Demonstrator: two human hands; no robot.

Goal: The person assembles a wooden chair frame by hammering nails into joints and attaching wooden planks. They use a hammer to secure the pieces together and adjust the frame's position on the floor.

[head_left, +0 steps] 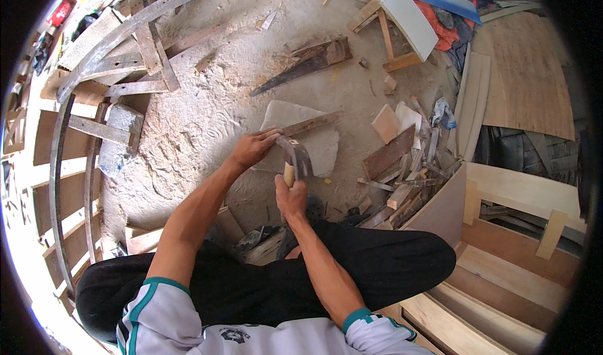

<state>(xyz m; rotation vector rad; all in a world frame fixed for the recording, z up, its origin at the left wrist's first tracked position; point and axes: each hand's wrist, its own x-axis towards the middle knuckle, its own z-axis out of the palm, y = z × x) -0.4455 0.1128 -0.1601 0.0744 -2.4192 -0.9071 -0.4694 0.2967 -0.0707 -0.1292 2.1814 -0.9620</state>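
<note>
My right hand [291, 198] is closed around the pale wooden handle of a claw hammer [298, 156], whose metal head is beside my left fingertips. With closed fingers, my left hand [254, 147] grips the near end of a narrow wooden strip [314, 122]. The strip slants away to the right across a pale flat slab [321, 151] on the dusty ground. Whether a nail is between my left fingers and the hammer is too small to tell. Beyond the slab lies a handsaw [304, 66] with a dark blade.
Wood offcuts [392, 154] pile up to the right, near a white-topped wooden piece [408, 25]. A pale wooden frame [521, 191] stands at my right. Nailed-together boards [147, 47] and a grey block [120, 138] are at the left. My bent legs [377, 254] border the near side.
</note>
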